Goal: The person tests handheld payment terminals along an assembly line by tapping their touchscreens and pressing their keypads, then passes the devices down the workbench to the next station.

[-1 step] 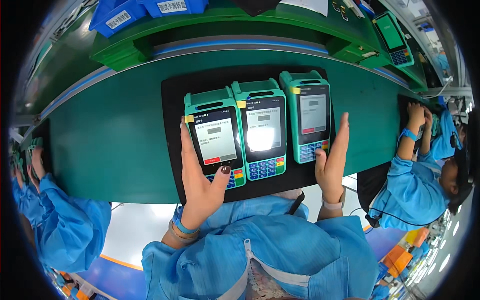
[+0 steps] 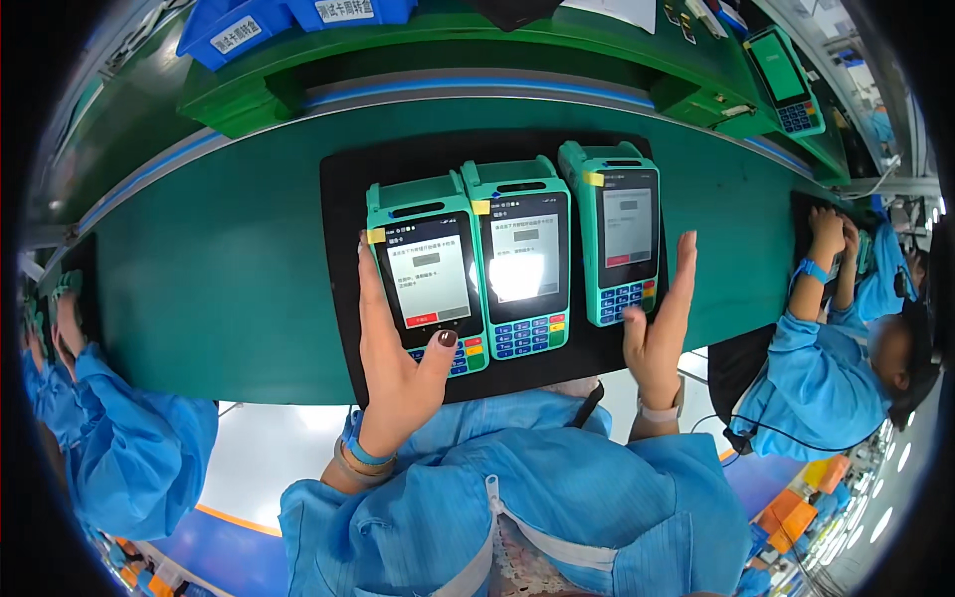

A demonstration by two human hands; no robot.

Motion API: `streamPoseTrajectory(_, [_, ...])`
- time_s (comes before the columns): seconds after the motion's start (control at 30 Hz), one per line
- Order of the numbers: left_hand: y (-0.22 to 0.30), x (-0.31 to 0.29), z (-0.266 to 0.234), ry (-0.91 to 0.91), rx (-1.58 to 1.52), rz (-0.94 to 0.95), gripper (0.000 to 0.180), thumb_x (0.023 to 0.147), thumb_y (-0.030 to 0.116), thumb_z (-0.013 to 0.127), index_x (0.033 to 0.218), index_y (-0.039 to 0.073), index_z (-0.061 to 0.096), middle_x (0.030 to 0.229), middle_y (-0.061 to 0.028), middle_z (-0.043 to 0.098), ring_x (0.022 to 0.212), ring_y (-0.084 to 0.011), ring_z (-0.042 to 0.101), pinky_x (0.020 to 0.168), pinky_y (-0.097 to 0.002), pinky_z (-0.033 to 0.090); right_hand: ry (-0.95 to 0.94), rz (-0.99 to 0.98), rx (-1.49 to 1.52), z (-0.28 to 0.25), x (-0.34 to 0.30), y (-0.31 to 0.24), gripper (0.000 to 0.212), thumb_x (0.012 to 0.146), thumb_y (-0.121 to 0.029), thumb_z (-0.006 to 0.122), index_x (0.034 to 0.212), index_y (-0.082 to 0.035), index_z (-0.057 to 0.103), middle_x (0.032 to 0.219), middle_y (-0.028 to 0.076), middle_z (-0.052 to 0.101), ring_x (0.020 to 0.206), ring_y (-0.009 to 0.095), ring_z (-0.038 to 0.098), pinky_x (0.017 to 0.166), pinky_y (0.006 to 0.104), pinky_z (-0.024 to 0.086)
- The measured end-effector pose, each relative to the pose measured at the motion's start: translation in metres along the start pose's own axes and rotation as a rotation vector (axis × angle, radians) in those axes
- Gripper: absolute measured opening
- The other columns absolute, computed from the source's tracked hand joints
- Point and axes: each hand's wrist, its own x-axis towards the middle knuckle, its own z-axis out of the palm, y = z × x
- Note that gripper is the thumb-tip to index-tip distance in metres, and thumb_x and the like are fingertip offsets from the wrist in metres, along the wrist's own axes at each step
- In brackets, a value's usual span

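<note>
Three green handheld payment terminals with lit screens and blue keypads lie side by side on a black mat (image 2: pixel 343 318). My left hand (image 2: pixel 393 358) is open at the left terminal (image 2: pixel 428 269), fingers stretched along its left side and thumb over its keypad. Close against that one is the middle terminal (image 2: pixel 525 239), with glare on its screen. A gap separates it from the right terminal (image 2: pixel 625 219). Beside the right terminal's lower right side, my right hand (image 2: pixel 660 343) is open, fingers straight and thumb near the keypad. Each terminal carries a small yellow tag.
A green shelf (image 2: pixel 497 55) runs along the back of the green table (image 2: pixel 229 269), bearing blue bins (image 2: pixel 234 35) and another terminal (image 2: pixel 781 80). Co-workers in blue sit at both sides; one person's hands (image 2: pixel 831 234) are at the table's right end.
The right terminal has shifted slightly to the right. My right hand has drawn back a little, its thumb lower at the keypad. My left hand looks nearly unchanged.
</note>
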Motion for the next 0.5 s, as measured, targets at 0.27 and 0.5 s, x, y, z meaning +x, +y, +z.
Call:
streamPoseTrajectory(0.27, [-0.014,-0.01,0.002,0.127,-0.135,-0.06,0.067,0.092,0.015,0.053,0.148,-0.006,0.022,0.148,-0.0248,0.034,0.133,-0.0318,0.043,0.107,-0.0389,0.038,-0.025,0.036,-0.088,0.005,0.003,-0.034,0.095,0.069,-0.004,0.068,0.149,0.005,0.016,0.151,0.03,0.025,0.137,0.044,0.031,0.112,0.0467,0.029])
streamPoseTrajectory(0.5, [-0.006,-0.009,0.006,0.159,-0.205,-0.039,0.058,0.097,0.013,0.047,0.147,-0.006,0.024,0.143,-0.0247,0.042,0.132,-0.0276,0.045,0.109,-0.0365,0.035,0.014,0.171,0.004,-0.005,0.049,-0.024,0.097,0.067,-0.015,0.077,0.148,0.001,0.026,0.112,0.02,0.053,0.099,0.032,0.054,0.085,0.0397,0.046])
